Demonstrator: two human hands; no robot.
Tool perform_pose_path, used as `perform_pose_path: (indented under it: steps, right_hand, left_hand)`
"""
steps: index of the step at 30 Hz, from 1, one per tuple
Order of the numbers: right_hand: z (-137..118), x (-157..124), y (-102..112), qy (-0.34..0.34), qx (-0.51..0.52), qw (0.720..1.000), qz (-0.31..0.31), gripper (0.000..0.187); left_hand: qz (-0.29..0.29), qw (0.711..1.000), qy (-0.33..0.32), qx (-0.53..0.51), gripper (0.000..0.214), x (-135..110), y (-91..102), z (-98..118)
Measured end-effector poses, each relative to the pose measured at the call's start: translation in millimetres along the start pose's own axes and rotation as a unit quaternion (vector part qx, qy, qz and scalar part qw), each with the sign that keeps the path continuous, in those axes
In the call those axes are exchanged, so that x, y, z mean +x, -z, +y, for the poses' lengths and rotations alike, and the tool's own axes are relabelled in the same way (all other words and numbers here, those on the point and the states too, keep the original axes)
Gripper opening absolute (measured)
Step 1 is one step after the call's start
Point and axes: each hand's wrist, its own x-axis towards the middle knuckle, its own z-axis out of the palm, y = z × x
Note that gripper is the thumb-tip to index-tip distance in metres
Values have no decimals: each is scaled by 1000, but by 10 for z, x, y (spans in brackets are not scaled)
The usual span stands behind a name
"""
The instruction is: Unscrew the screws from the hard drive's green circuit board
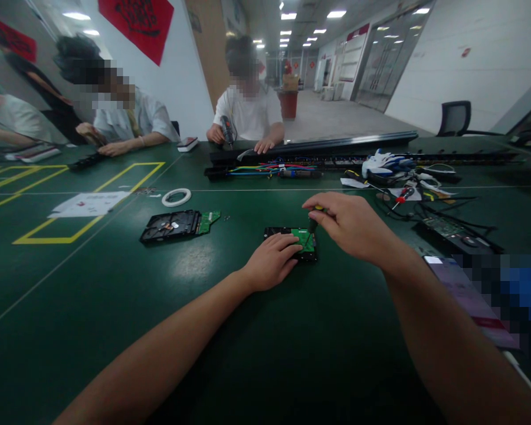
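Hard drive [310, 257]: located at the centre of the frame, lying flat on the green table [194, 330], with a green circuit board [307, 236] facing up.

Left hand [271, 262]: comes in from the lower left and rests over the left part of the drive, fingertips on the circuit board. Whether the thumb also clasps the drive's near edge cannot be told.

Right hand [347, 224]: enters from the lower right and grasps a screwdriver [312, 225] between thumb and fingers. The tool stands steeply, its blade directed down at the right part of the circuit board; whether the tip sits in a screw is too small to tell.

Surroundings: left of centre lies a second hard drive [170, 226], with another green board [207, 221] at its right end and a few tiny bits just beside that. Above it in the frame is a white ring [175, 204]; farther left, white papers [88, 203] lie across a yellow outline [44, 240]. Right of centre, gloves [387, 165] lie near a red-handled screwdriver [400, 199]. At upper centre, a co-worker [252, 109] holds a power drill [227, 130].
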Motion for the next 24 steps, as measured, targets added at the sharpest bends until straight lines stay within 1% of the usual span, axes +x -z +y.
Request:
perform_pose_path:
  steps: [2, 4, 7, 11, 15, 20, 24]
  right_hand:
    - [-11, -10, 3, -21, -5, 1000, 7, 23]
    - [-27, -17, 8, -36, -16, 999, 9, 22]
    - [-38, -11, 9, -19, -28, 999, 11, 15]
    - [-17, 10, 1, 10, -27, 1000, 13, 15]
    - [1, 9, -3, 9, -18, 1000, 10, 13]
    - [-19, -11, -8, -17, -9, 1000, 14, 21]
    - [-40, -13, -10, -15, -14, 1000, 14, 19]
  left_hand:
    - [-2, 1000, 0, 3, 36, 1, 2, 1]
    - [-2, 1000, 0, 5, 36, 0, 1, 0]
    - [0, 1000, -2, 6, 36, -1, -6, -7]
    - [0, 1000, -2, 3, 36, -7, -25, -22]
    - [2, 1000, -2, 3, 36, -10, -30, -25]
    - [-3, 1000, -2, 8, 36, -3, -13, -15]
    - [-4, 1000, -2, 7, 37, -3, -14, -16]
